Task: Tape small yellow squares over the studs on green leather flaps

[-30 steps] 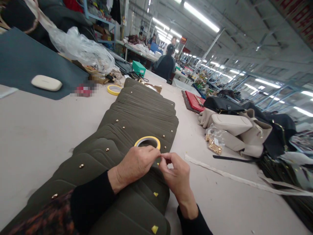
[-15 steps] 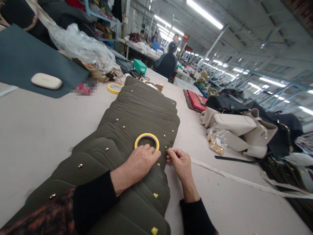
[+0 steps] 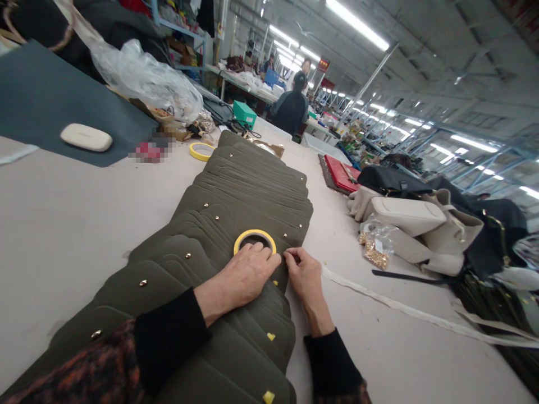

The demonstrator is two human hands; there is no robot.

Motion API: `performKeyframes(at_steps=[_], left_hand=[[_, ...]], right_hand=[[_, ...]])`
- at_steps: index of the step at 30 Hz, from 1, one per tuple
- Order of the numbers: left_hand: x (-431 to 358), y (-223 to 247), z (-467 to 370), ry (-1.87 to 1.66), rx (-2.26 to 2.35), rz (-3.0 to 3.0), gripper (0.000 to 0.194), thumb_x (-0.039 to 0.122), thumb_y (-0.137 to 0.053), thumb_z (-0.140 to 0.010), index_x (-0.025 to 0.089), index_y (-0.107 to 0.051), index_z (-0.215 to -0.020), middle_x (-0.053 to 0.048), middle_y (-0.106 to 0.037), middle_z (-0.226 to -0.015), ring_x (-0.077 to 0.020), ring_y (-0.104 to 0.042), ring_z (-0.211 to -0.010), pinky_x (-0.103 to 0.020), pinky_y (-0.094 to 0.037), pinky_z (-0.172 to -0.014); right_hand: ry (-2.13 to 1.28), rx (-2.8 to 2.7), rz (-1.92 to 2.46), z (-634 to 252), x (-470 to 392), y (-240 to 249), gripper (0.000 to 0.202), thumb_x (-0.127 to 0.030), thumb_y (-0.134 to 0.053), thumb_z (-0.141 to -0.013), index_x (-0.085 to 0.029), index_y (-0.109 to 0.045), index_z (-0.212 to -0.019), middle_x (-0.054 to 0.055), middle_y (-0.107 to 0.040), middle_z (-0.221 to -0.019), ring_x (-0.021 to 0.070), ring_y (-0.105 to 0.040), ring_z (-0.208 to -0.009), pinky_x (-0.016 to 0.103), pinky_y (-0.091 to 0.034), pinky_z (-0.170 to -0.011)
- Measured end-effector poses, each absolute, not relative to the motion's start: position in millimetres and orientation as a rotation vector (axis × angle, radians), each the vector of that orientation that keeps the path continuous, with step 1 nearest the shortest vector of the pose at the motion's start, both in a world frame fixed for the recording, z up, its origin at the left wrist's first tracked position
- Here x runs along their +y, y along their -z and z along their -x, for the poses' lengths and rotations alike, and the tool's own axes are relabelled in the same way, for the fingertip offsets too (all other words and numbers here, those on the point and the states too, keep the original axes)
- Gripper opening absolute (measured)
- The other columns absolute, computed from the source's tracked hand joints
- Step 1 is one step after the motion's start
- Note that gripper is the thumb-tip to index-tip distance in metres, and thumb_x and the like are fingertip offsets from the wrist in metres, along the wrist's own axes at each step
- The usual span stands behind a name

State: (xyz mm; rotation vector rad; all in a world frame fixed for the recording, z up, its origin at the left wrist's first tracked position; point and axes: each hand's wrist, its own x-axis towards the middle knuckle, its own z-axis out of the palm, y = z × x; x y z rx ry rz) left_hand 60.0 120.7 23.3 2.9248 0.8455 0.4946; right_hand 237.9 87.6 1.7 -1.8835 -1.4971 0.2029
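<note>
Dark olive panels (image 3: 248,185) lie overlapped in a long fanned row, with small gold studs and a few bits of yellow tape on them. My left hand (image 3: 242,275) is closed on a yellow tape roll (image 3: 255,233), fingers curled over its near rim, above the panels. Beside it, at the panels' right edge, my right hand (image 3: 304,272) pinches with thumb and forefinger; what lies between the fingertips is too small to make out.
Another yellow roll (image 3: 201,151) and a cream case (image 3: 86,137) lie at the left. Beige bags (image 3: 415,224), a bag of gold hardware (image 3: 376,247) and a white strip (image 3: 396,304) are at the right. A seated person (image 3: 292,106) is farther back.
My right hand has moved slightly left, closer to my left hand, and its fingertips now cover the stud at the panel edge. The view has shifted slightly.
</note>
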Motion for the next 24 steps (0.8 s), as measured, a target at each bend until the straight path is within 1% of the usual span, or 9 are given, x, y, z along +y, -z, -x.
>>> performKeyframes(at_steps=[2,4,7,9,11,13,16,20,24], left_hand=[[121.4,-23.9,-58.4,-0.514,0.818,-2.914,0.013,0.013,-0.042,-0.091,0.018,-0.053,-0.096,-0.006,-0.055,-0.089,-0.0219,-0.049,-0.080,-0.036,-0.040,-0.070],[122.1,-25.8,-57.2,-0.551,0.800,-2.896,0.014,0.014,-0.039,-0.092,0.018,-0.053,-0.096,-0.005,-0.055,-0.089,-0.0207,-0.049,-0.079,-0.035,-0.040,-0.071],[122.8,-29.8,-56.2,-0.605,0.776,-2.866,0.015,0.015,-0.039,-0.093,0.018,-0.053,-0.096,-0.005,-0.055,-0.090,-0.0199,-0.049,-0.082,-0.033,-0.041,-0.075],[122.9,-31.7,-55.8,-0.621,0.742,-2.859,0.014,0.015,-0.039,-0.093,0.018,-0.054,-0.095,-0.005,-0.055,-0.089,-0.0197,-0.050,-0.083,-0.033,-0.042,-0.076],[122.7,-32.6,-55.3,-0.627,0.713,-2.863,0.014,0.016,-0.040,-0.093,0.018,-0.054,-0.093,-0.004,-0.056,-0.087,-0.0198,-0.051,-0.082,-0.034,-0.042,-0.076],[122.7,-32.4,-54.9,-0.623,0.700,-2.873,0.015,0.016,-0.039,-0.093,0.018,-0.054,-0.092,-0.004,-0.056,-0.085,-0.0198,-0.051,-0.080,-0.034,-0.042,-0.073],[123.4,-31.3,-54.6,-0.630,0.701,-2.880,0.016,0.016,-0.038,-0.094,0.018,-0.054,-0.093,-0.003,-0.056,-0.085,-0.0193,-0.052,-0.078,-0.033,-0.040,-0.069],[123.5,-31.8,-54.4,-0.665,0.718,-2.873,0.016,0.017,-0.037,-0.095,0.018,-0.054,-0.097,-0.003,-0.055,-0.086,-0.0190,-0.052,-0.077,-0.033,-0.040,-0.068],[122.7,-33.9,-53.7,-0.680,0.746,-2.853,0.018,0.017,-0.035,-0.095,0.018,-0.054,-0.096,-0.003,-0.055,-0.085,-0.0188,-0.052,-0.075,-0.033,-0.041,-0.069]], right_hand=[[-0.226,-1.429,1.932,-239.6,88.2,-2.8,0.027,-0.034,-0.058,-0.080,-0.017,-0.062,-0.100,0.000,-0.068,-0.062,0.0185,-0.063,-0.059,0.029,-0.047,-0.062],[-0.234,-1.372,1.959,-242.6,86.0,-4.2,0.037,-0.039,-0.063,-0.077,-0.016,-0.058,-0.105,-0.002,-0.064,-0.057,0.0190,-0.062,-0.056,0.029,-0.047,-0.060],[-0.180,-1.333,1.867,-248.1,78.0,-6.6,0.027,-0.042,-0.059,-0.081,-0.018,-0.061,-0.092,0.002,-0.067,-0.068,0.0179,-0.062,-0.061,0.029,-0.049,-0.062],[-0.066,-1.410,1.766,-251.2,72.2,-7.8,0.021,-0.038,-0.053,-0.086,-0.018,-0.062,-0.086,0.005,-0.069,-0.077,0.0168,-0.062,-0.067,0.029,-0.049,-0.066],[0.049,-1.606,1.697,-252.6,68.9,-8.1,0.019,-0.030,-0.049,-0.090,-0.018,-0.064,-0.088,0.006,-0.069,-0.082,0.0166,-0.062,-0.071,0.029,-0.049,-0.069],[0.115,-1.810,1.665,-251.9,69.7,-7.1,0.020,-0.023,-0.046,-0.091,-0.018,-0.066,-0.091,0.007,-0.068,-0.083,0.0172,-0.062,-0.075,0.029,-0.049,-0.073],[0.138,-1.923,1.715,-247.5,77.5,-4.2,0.023,-0.019,-0.045,-0.091,-0.018,-0.068,-0.093,0.008,-0.069,-0.085,0.0185,-0.064,-0.079,0.030,-0.048,-0.076],[-0.042,-1.738,1.913,-240.4,91.7,-4.1,0.021,-0.021,-0.051,-0.085,-0.019,-0.071,-0.086,0.007,-0.073,-0.083,0.0193,-0.066,-0.074,0.029,-0.049,-0.072],[-0.289,-1.508,2.016,-235.7,96.2,-10.9,0.019,-0.025,-0.056,-0.078,-0.020,-0.074,-0.078,0.003,-0.074,-0.074,0.0183,-0.066,-0.067,0.027,-0.048,-0.065]])
